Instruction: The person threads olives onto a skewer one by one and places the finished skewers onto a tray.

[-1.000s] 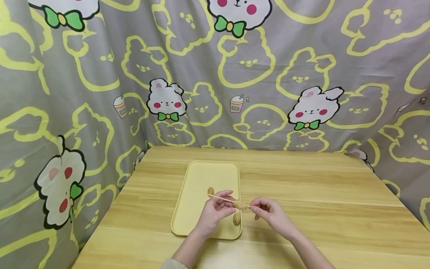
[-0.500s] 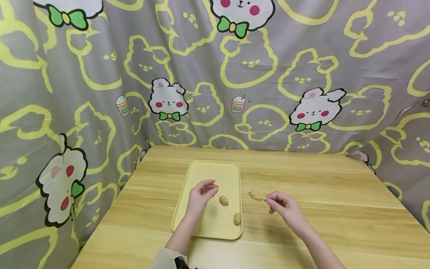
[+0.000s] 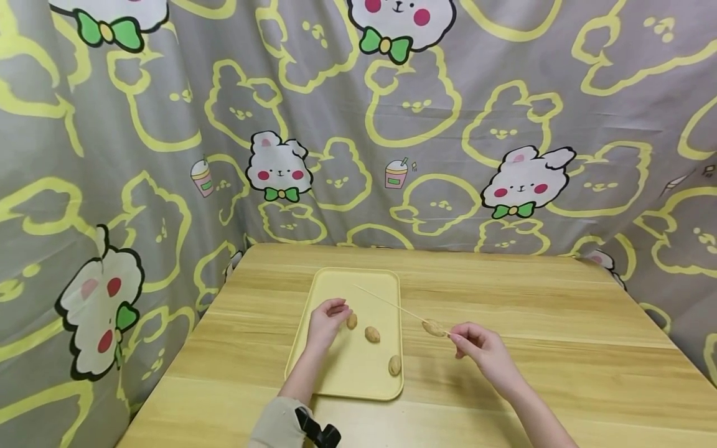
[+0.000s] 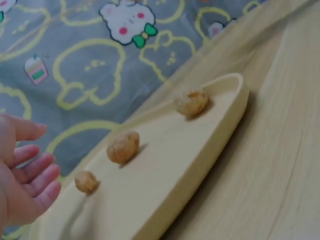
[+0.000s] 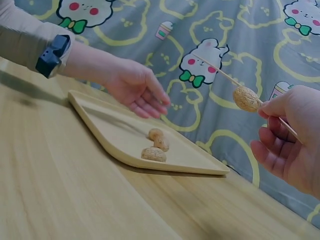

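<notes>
My right hand (image 3: 484, 348) pinches a thin wooden skewer (image 3: 386, 302) close to one end, between thumb and forefinger. Threaded on it, just beyond the fingertips, is a brown wrinkled oval ball (image 5: 246, 98). The skewer's free end reaches up and left over the yellow tray (image 3: 336, 379). Inside the tray lie three similar balls: one (image 3: 351, 321) close to my left hand, one (image 3: 372, 335) in the middle and one (image 3: 394, 365) by the right rim. My left hand (image 3: 325, 323) hovers above the tray with loosely bent fingers, holding nothing; in the left wrist view it is apart from the balls.
The wooden table (image 3: 532, 298) extends around the tray. A grey curtain (image 3: 347, 124) printed with yellow outlines and rabbits hangs behind the table and along its left side. A black strap device (image 3: 319, 429) sits on the left sleeve.
My left hand has let go of the skewer region and moved left, uncovering the middle ball and then the left ball. My right hand has carried the skewer and its ball rightward.
</notes>
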Demonstrator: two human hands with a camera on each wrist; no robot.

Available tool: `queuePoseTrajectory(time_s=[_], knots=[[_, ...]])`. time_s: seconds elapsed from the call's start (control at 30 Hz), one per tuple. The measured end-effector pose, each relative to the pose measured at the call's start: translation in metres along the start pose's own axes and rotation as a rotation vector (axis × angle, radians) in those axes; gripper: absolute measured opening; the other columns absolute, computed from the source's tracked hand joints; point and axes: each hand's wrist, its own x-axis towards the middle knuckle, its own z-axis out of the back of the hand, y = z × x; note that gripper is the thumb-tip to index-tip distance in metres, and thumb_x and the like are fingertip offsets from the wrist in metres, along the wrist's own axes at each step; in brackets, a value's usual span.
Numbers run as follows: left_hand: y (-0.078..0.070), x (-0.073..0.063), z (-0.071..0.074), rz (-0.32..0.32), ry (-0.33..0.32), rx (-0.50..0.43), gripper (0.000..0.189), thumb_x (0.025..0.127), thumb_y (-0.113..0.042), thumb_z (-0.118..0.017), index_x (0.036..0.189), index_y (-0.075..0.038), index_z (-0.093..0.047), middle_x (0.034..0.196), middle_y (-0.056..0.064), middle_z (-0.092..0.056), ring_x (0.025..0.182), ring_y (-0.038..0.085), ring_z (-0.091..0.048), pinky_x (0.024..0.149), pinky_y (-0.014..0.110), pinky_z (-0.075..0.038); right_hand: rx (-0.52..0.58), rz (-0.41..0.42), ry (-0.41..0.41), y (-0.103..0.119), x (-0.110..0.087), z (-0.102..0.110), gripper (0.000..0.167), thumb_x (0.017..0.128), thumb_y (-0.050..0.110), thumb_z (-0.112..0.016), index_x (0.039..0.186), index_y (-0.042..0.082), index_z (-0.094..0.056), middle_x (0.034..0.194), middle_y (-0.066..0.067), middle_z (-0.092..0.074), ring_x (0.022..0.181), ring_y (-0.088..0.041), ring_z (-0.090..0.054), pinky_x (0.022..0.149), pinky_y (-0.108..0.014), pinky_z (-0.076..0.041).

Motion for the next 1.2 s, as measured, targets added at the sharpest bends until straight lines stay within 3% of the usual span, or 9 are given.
queuePoseTrajectory(time_s=[0.17, 0.33, 0.6, 0.8, 0.93, 1.03, 1.2], knots=[[0.013, 0.004, 0.000, 0.047, 0.031, 0.062, 0.041, 0.082, -0.005, -0.065, 0.118, 0.011, -0.052, 0.111, 0.023, -0.056, 0.099, 0.030, -0.055, 0.088, 0.038, -0.048, -0.004, -0.013, -0.012, -0.001, 0.000, 0.001, 0.026, 0.093, 0.012, -0.056, 0.101, -0.013, -0.055, 0.074, -0.011, -0.054, 0.069, -0.016, -0.056, 0.068, -0.025, -0.050], [0.019, 0.006, -0.003, 0.071, 0.046, 0.127, 0.041, 0.081, -0.006, -0.067, 0.117, 0.009, -0.054, 0.110, 0.021, -0.057, 0.098, 0.030, -0.056, 0.087, 0.041, -0.049, -0.015, -0.012, -0.018, -0.002, -0.001, 0.002, 0.025, 0.093, 0.012, -0.056, 0.101, -0.012, -0.056, 0.074, -0.011, -0.054, 0.069, -0.015, -0.056, 0.068, -0.025, -0.050], [0.023, 0.009, -0.011, 0.054, 0.065, 0.215, 0.035, 0.079, 0.002, -0.062, 0.113, 0.009, -0.057, 0.097, 0.014, -0.057, 0.088, 0.023, -0.053, 0.080, 0.034, -0.049, -0.017, -0.014, -0.026, -0.005, -0.003, 0.004, 0.024, 0.093, 0.011, -0.056, 0.100, -0.012, -0.056, 0.072, -0.007, -0.054, 0.069, -0.016, -0.056, 0.067, -0.025, -0.049], [0.026, 0.011, -0.014, 0.024, 0.031, 0.268, 0.034, 0.071, 0.010, -0.062, 0.105, 0.009, -0.062, 0.089, 0.013, -0.060, 0.081, 0.020, -0.053, 0.070, 0.029, -0.049, -0.015, -0.029, -0.027, -0.004, -0.004, 0.006, 0.025, 0.093, 0.011, -0.055, 0.100, -0.012, -0.055, 0.073, -0.010, -0.054, 0.068, -0.015, -0.055, 0.067, -0.025, -0.050], [0.027, 0.012, -0.016, 0.016, -0.001, 0.303, 0.030, 0.073, 0.008, -0.062, 0.102, 0.007, -0.064, 0.088, 0.011, -0.061, 0.081, 0.021, -0.054, 0.071, 0.030, -0.049, -0.021, -0.027, -0.032, -0.004, -0.005, 0.007, 0.024, 0.093, 0.011, -0.056, 0.100, -0.012, -0.056, 0.072, -0.011, -0.054, 0.068, -0.015, -0.055, 0.066, -0.025, -0.050], [0.027, 0.012, -0.016, 0.021, -0.016, 0.310, 0.025, 0.076, 0.004, -0.062, 0.101, 0.006, -0.065, 0.087, 0.009, -0.062, 0.081, 0.020, -0.055, 0.071, 0.029, -0.050, -0.027, -0.026, -0.031, -0.004, -0.005, 0.008, 0.024, 0.093, 0.011, -0.056, 0.099, -0.012, -0.056, 0.072, -0.011, -0.054, 0.068, -0.016, -0.055, 0.065, -0.025, -0.050], [0.021, 0.009, -0.012, 0.034, 0.024, 0.196, 0.028, 0.081, -0.001, -0.064, 0.107, 0.007, -0.062, 0.095, 0.013, -0.063, 0.087, 0.022, -0.058, 0.076, 0.031, -0.051, -0.043, -0.046, -0.035, -0.003, -0.006, 0.009, 0.025, 0.093, 0.012, -0.056, 0.100, -0.012, -0.056, 0.073, -0.011, -0.054, 0.069, -0.015, -0.056, 0.067, -0.025, -0.050]])
